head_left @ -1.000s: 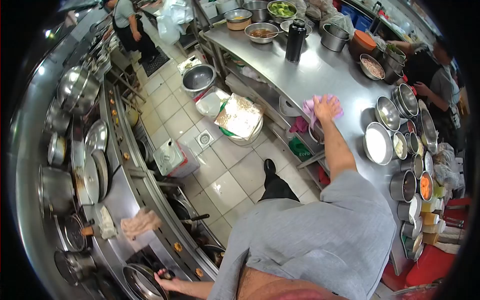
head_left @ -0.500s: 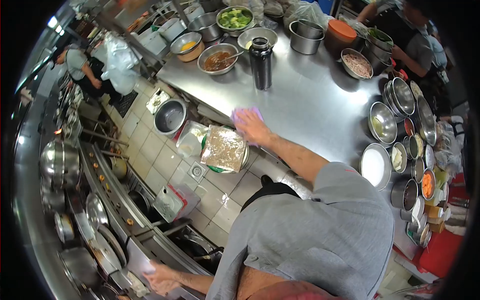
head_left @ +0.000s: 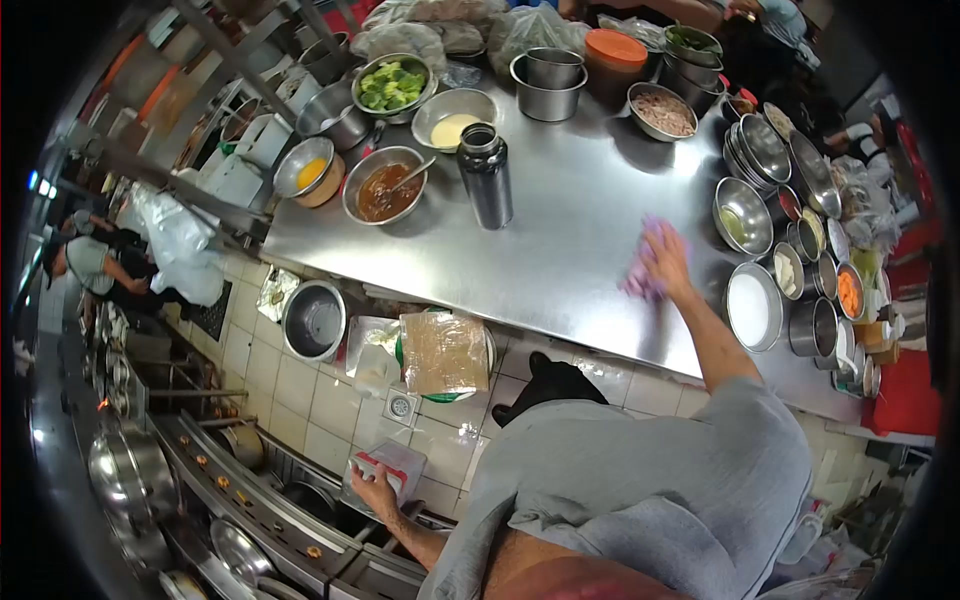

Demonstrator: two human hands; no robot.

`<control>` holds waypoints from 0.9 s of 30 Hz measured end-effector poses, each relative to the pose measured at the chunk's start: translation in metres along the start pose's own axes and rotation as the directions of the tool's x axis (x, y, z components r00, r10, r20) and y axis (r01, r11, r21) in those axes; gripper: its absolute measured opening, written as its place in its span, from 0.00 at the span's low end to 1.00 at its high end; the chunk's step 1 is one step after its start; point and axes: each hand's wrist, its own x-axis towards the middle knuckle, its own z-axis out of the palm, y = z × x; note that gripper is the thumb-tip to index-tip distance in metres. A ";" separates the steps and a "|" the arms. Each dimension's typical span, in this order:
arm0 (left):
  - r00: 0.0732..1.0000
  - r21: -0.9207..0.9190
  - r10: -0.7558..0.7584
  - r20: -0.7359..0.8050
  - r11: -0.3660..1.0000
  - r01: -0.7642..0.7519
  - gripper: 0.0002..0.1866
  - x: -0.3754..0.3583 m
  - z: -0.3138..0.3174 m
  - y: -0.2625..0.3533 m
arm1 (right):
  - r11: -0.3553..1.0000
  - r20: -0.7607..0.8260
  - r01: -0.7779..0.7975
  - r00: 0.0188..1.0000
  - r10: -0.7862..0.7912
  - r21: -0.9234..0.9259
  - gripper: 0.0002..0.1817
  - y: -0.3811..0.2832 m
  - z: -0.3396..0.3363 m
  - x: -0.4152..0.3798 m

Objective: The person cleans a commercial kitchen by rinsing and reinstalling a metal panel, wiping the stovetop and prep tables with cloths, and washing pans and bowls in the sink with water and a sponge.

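Observation:
My right hand (head_left: 666, 262) presses a crumpled purple cloth (head_left: 640, 275) against the steel worktop (head_left: 570, 215), its fingers over the cloth. To its right stand a bowl of white contents (head_left: 754, 306) and a steel bowl with a little yellowish liquid (head_left: 743, 215). My left hand (head_left: 375, 490) hangs low over the floor side, empty, fingers apart. In this view it overlaps a lidded plastic box with red edging (head_left: 400, 460). A dark metal bottle (head_left: 486, 178) stands upright on the worktop, left of the cloth.
Bowls of brown sauce (head_left: 384, 186), yellow egg-like liquid (head_left: 311, 172) and green vegetables (head_left: 394, 87) line the back left. A bowl of shredded meat (head_left: 663, 111) sits back right. Below the edge are a cardboard-topped tub (head_left: 445, 353) and a basin (head_left: 314, 320). Another person (head_left: 100, 265) stands far left.
My right hand has swept the purple cloth rightward from the worktop's front-left edge. My left hand has come away from the stove-side counter toward the box, and my view has turned.

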 end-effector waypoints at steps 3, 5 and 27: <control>0.995 -0.077 0.025 0.098 0.997 -0.018 0.32 0.020 0.013 0.063 | 0.976 -0.237 0.214 0.951 -0.200 0.031 0.24 -0.012 0.068 0.127; 0.986 -0.116 0.078 0.146 0.991 -0.061 0.32 0.034 0.031 0.098 | 0.989 -0.142 0.145 0.980 -0.142 0.013 0.25 -0.053 0.097 0.204; 0.603 -0.750 0.781 0.163 0.495 -0.438 0.54 0.022 0.191 0.459 | 0.596 -0.521 -0.773 0.609 0.598 -0.218 0.27 0.109 0.043 0.169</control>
